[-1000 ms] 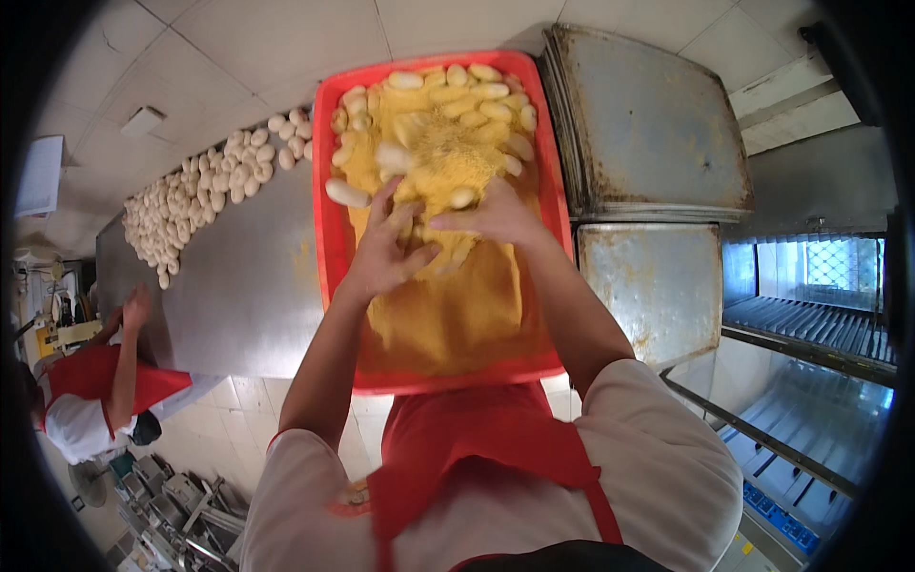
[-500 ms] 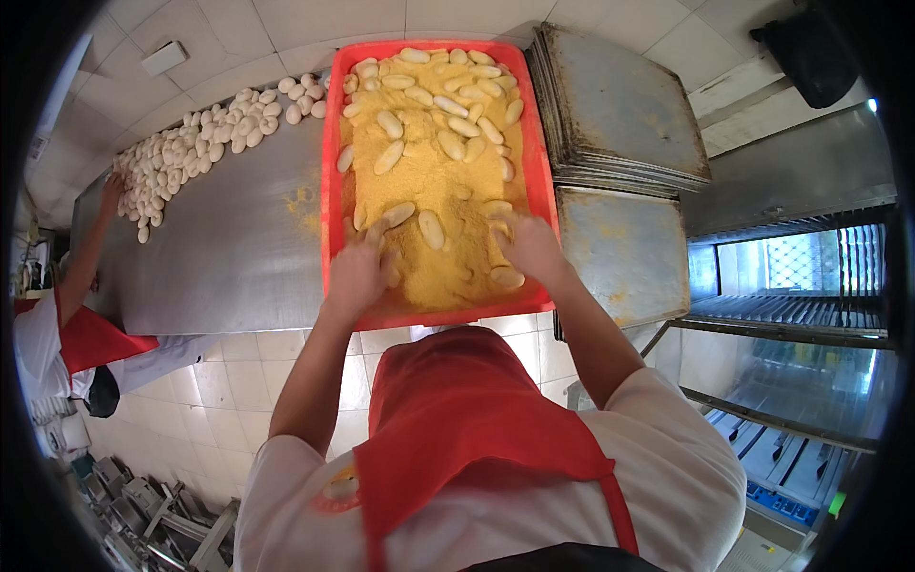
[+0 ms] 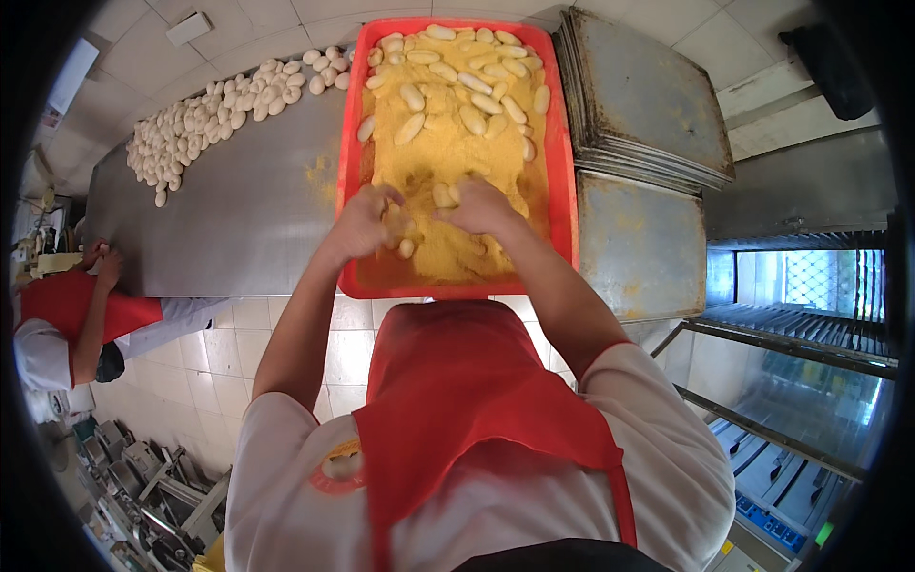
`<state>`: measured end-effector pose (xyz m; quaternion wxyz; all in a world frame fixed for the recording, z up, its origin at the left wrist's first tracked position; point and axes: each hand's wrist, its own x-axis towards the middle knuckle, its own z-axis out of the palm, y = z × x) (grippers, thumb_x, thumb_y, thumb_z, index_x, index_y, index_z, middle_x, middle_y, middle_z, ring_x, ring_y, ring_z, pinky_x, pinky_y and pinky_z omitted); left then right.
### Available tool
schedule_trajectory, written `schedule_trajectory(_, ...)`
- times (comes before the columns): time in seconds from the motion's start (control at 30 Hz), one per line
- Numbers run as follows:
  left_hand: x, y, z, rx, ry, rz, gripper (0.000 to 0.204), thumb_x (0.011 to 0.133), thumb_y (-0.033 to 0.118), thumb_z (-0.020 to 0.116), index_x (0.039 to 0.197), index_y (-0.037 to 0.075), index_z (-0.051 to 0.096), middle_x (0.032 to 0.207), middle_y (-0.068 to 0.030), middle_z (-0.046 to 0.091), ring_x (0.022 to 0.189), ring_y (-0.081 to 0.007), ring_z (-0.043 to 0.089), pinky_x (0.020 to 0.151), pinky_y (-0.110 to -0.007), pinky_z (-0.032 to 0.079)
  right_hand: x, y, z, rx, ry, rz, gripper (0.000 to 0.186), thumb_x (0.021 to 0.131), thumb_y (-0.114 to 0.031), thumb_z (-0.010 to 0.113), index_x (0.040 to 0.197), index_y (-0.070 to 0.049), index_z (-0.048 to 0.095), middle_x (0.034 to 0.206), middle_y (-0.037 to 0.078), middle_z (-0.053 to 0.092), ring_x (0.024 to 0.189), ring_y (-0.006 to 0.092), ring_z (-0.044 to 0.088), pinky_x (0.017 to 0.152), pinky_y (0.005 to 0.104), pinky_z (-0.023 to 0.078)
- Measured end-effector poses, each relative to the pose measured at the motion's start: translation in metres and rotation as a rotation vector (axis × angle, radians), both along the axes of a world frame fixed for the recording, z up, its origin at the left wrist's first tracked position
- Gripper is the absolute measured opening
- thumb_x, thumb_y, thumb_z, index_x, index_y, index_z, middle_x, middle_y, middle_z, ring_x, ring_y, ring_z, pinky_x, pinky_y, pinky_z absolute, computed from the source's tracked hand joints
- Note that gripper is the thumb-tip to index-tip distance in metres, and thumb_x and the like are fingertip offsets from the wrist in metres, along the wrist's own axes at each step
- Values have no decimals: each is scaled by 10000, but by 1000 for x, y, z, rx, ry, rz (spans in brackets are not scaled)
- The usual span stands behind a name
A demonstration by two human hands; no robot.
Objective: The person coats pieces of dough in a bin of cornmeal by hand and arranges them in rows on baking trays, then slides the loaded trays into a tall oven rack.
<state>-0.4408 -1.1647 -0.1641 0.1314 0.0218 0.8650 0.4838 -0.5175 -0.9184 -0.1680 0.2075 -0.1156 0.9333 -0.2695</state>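
A red tray holds a bed of yellow crumbs with several pale oval dough pieces in it, most toward the far end. Over its near half, my right hand is closed on pale dough pieces, dusted yellow, that stick out past the fingertips. Beside it on the left, my left hand curls around other dough pieces; motion blurs its fingers somewhat. The two hands are a short way apart, fingers turned toward each other.
Left of the tray, a steel table bears a heap of round dough balls. Stacked metal baking sheets stand close on the right, beside a rack. A co-worker in a red apron stands at the table's left end.
Both my hands have moved inward from the crumbs near the tray's sides, and dough pieces now show in them. The co-worker's hand has drawn back from the dough heap. The view has shifted slightly.
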Motion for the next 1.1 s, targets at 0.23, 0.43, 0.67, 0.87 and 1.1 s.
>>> schedule_trajectory(0.23,61,11,-48,-139,324,69,441,883,204,830,1227,23,621,1037,-144,665,931,-293,684,863,-418,569,4,61,52,-17,63,86,474,830,-256,786,1232,-47,649,1162,250,718,1109,443,684,922,494,548)
schedule_trajectory(0.43,20,0,-6,588,82,461,184,967,229,747,1053,71,711,928,-60,721,843,-159,687,751,-323,563,51,112,20,397,-43,232,479,799,-450,788,1106,-84,753,1129,224,733,1061,397,708,906,480,560)
schedule_trajectory(0.67,39,28,-33,-528,125,-19,340,898,349,750,1081,66,703,1052,-211,736,971,-441,705,875,-534,574,59,99,24,341,12,155,495,775,-354,834,1195,-113,729,1135,200,745,1085,387,714,942,473,580)
schedule_trajectory(0.87,54,72,9,533,17,339,239,971,169,750,1158,47,664,1011,-59,708,941,-194,712,824,-348,578,60,147,43,-56,52,32,511,765,-285,885,1200,-74,723,1109,208,754,1030,364,731,922,458,584)
schedule_trajectory(1.1,-41,317,34,600,126,156,223,929,169,787,1095,34,725,982,-50,708,870,-158,668,778,-313,556,-29,359,67,-729,-211,-393,351,804,-138,876,1086,-4,716,1022,79,743,930,144,700,835,325,579)
